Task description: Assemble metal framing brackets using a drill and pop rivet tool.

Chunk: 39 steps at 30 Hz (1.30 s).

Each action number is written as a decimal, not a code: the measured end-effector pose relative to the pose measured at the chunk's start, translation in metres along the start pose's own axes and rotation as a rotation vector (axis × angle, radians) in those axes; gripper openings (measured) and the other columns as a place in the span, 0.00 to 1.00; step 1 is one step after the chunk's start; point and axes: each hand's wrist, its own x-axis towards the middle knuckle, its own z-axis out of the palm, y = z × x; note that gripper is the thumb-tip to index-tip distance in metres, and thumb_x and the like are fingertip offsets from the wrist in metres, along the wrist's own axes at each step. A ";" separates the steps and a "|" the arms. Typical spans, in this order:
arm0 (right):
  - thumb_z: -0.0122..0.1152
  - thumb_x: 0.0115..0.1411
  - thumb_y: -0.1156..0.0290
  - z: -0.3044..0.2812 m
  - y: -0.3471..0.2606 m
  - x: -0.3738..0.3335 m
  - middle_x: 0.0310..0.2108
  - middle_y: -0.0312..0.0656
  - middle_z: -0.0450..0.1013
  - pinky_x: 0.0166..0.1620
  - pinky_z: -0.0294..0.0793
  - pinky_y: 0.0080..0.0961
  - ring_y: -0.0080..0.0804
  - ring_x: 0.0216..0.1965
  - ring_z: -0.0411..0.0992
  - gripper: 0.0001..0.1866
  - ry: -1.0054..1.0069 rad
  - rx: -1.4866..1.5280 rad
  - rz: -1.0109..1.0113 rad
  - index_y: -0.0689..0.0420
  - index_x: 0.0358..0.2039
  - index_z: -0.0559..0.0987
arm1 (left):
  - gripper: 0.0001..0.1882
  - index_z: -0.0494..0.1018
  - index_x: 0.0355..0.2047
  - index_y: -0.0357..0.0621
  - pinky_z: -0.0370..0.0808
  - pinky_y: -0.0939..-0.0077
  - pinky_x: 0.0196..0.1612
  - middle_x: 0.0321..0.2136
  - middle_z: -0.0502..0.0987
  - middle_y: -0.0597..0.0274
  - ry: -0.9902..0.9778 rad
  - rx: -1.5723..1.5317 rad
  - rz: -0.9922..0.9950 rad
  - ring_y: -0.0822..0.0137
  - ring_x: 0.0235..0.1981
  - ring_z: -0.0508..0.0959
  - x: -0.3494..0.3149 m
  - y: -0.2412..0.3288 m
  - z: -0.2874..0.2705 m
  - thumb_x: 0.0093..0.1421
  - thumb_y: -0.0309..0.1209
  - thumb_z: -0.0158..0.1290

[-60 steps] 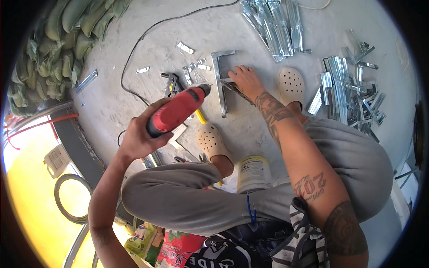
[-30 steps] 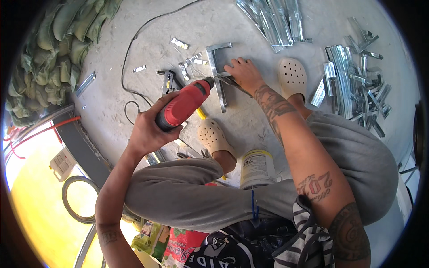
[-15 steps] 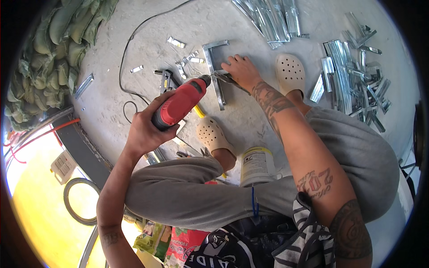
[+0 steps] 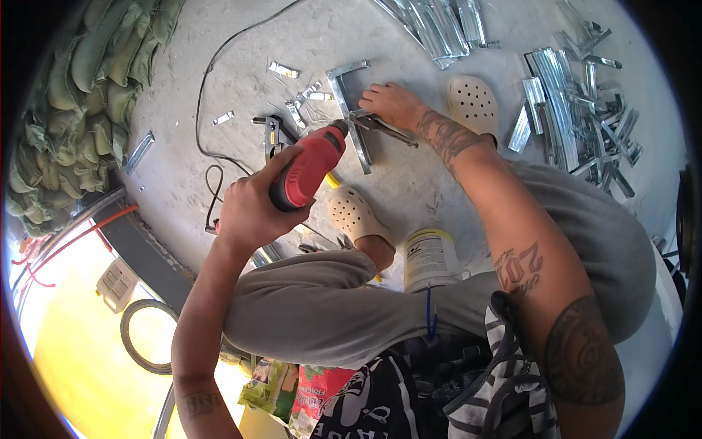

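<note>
My left hand (image 4: 256, 201) is wrapped around a red and black power drill (image 4: 311, 172), its chuck pointing at a U-shaped metal channel frame (image 4: 340, 88) on the floor. The chuck end meets or covers the frame's long bar; the contact point is too small to make out. Dark locking pliers (image 4: 387, 132) lie against the same bar, their handles pointing right. Just beyond those handles is my right hand (image 4: 395, 104), fingers loosely bent and apart, with nothing seen in them. Its thumb side is partly hidden.
A hand riveter (image 4: 273, 135) and small metal clips (image 4: 284, 69) lie left of the frame. Cut metal channels (image 4: 556, 110) pile up at the right. A black cord (image 4: 201, 110) loops across the floor. A white bucket (image 4: 428, 260) stands between my legs; sandbags (image 4: 95, 73) are stacked left.
My right hand has shifted up and left, uncovering more of the pliers' handles. The drill stays in my left hand, its chuck still at the frame. The view has shifted slightly.
</note>
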 end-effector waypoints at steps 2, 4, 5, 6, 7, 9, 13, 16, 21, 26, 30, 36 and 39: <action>0.55 0.55 0.74 -0.005 0.000 -0.003 0.40 0.32 0.68 0.49 0.69 0.34 0.31 0.50 0.68 0.11 -0.012 0.001 0.000 0.47 0.39 0.73 | 0.38 0.69 0.58 0.52 0.78 0.65 0.45 0.39 0.82 0.52 -0.004 0.007 0.009 0.52 0.41 0.82 0.002 0.002 -0.001 0.44 0.33 0.67; 0.56 0.55 0.74 -0.004 -0.008 0.003 0.41 0.32 0.68 0.49 0.69 0.34 0.31 0.50 0.68 0.11 -0.014 0.022 -0.012 0.47 0.39 0.73 | 0.38 0.69 0.58 0.53 0.78 0.64 0.44 0.38 0.82 0.52 -0.011 0.026 -0.003 0.51 0.40 0.82 -0.001 0.003 -0.003 0.44 0.34 0.67; 0.55 0.55 0.74 -0.003 -0.013 0.007 0.41 0.32 0.68 0.49 0.69 0.34 0.31 0.50 0.68 0.11 -0.013 0.029 -0.007 0.47 0.39 0.73 | 0.38 0.70 0.58 0.54 0.78 0.64 0.44 0.39 0.82 0.52 -0.015 0.027 -0.028 0.51 0.41 0.82 -0.002 0.003 -0.003 0.44 0.33 0.67; 0.55 0.55 0.74 -0.004 -0.013 0.006 0.41 0.32 0.69 0.49 0.69 0.34 0.31 0.51 0.68 0.11 -0.015 0.025 0.006 0.47 0.40 0.73 | 0.38 0.70 0.58 0.54 0.78 0.65 0.44 0.40 0.81 0.51 -0.016 0.023 -0.040 0.51 0.41 0.82 -0.001 0.005 -0.003 0.44 0.33 0.66; 0.55 0.55 0.74 -0.003 -0.013 0.006 0.41 0.32 0.69 0.49 0.69 0.34 0.31 0.51 0.68 0.11 -0.017 0.025 0.006 0.47 0.40 0.73 | 0.38 0.70 0.58 0.54 0.78 0.65 0.44 0.40 0.81 0.51 -0.017 0.021 -0.040 0.51 0.41 0.82 -0.002 0.004 -0.003 0.44 0.33 0.66; 0.55 0.56 0.74 -0.002 -0.009 0.004 0.41 0.32 0.69 0.49 0.69 0.35 0.31 0.51 0.68 0.11 -0.042 0.008 0.024 0.47 0.40 0.73 | 0.38 0.69 0.59 0.52 0.78 0.65 0.45 0.41 0.81 0.51 0.005 -0.012 -0.012 0.51 0.43 0.81 -0.002 0.000 -0.001 0.44 0.31 0.66; 0.54 0.56 0.74 0.001 -0.005 0.001 0.42 0.32 0.69 0.50 0.69 0.36 0.32 0.51 0.68 0.11 -0.014 0.006 0.029 0.47 0.40 0.73 | 0.38 0.69 0.59 0.50 0.77 0.66 0.46 0.42 0.81 0.50 -0.002 -0.055 -0.026 0.51 0.44 0.81 -0.001 -0.006 0.002 0.44 0.30 0.66; 0.54 0.57 0.74 0.003 -0.005 0.003 0.42 0.32 0.69 0.50 0.69 0.36 0.31 0.51 0.68 0.11 -0.054 -0.023 0.031 0.47 0.41 0.73 | 0.38 0.69 0.58 0.55 0.79 0.63 0.39 0.33 0.82 0.52 0.093 -0.080 0.040 0.50 0.35 0.82 0.002 -0.012 0.004 0.43 0.36 0.67; 0.53 0.57 0.74 0.005 -0.004 0.004 0.42 0.32 0.69 0.49 0.70 0.35 0.31 0.51 0.68 0.11 -0.060 -0.012 0.017 0.48 0.41 0.73 | 0.37 0.69 0.57 0.53 0.79 0.65 0.43 0.36 0.82 0.50 0.087 -0.146 0.040 0.50 0.39 0.82 0.004 -0.008 0.001 0.44 0.35 0.67; 0.54 0.56 0.74 0.007 -0.004 0.006 0.42 0.31 0.69 0.49 0.70 0.34 0.31 0.50 0.68 0.11 -0.035 0.002 0.019 0.48 0.41 0.73 | 0.37 0.69 0.57 0.53 0.79 0.65 0.43 0.36 0.82 0.51 0.103 -0.155 0.038 0.50 0.39 0.82 0.003 -0.009 0.004 0.45 0.36 0.67; 0.56 0.55 0.74 0.007 -0.001 0.001 0.42 0.32 0.69 0.48 0.71 0.34 0.31 0.50 0.68 0.12 -0.021 -0.010 0.013 0.47 0.41 0.73 | 0.36 0.69 0.57 0.53 0.79 0.64 0.43 0.37 0.82 0.52 0.040 -0.081 -0.005 0.49 0.38 0.82 0.004 0.000 0.000 0.45 0.38 0.67; 0.56 0.55 0.74 0.008 -0.008 0.011 0.41 0.32 0.69 0.49 0.70 0.35 0.32 0.50 0.68 0.12 -0.025 0.005 0.004 0.48 0.40 0.72 | 0.35 0.70 0.57 0.53 0.79 0.64 0.43 0.37 0.82 0.52 0.123 -0.146 0.016 0.50 0.40 0.82 0.002 -0.006 0.004 0.46 0.38 0.66; 0.54 0.56 0.73 0.003 0.003 0.001 0.42 0.32 0.69 0.49 0.71 0.35 0.32 0.50 0.68 0.10 -0.017 -0.005 0.012 0.49 0.40 0.72 | 0.36 0.70 0.57 0.52 0.78 0.65 0.45 0.38 0.82 0.51 0.146 -0.210 -0.001 0.51 0.41 0.82 0.010 -0.008 0.016 0.46 0.37 0.67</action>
